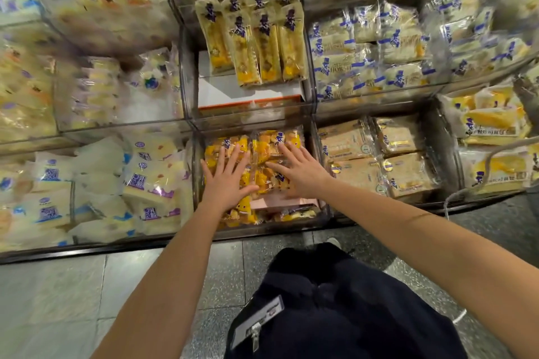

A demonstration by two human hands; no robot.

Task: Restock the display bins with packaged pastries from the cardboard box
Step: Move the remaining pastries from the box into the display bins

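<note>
Down in the middle bin (262, 229), I'm laying left grip (226, 181) and right grip (300, 173) open-flat on soft, slippery pastry packs (269, 144), probably best pinched at seams.

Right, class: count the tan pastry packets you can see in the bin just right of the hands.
4: back-left packet, back-right packet, front-left packet, front-right packet. More may lie hidden beneath.
</note>
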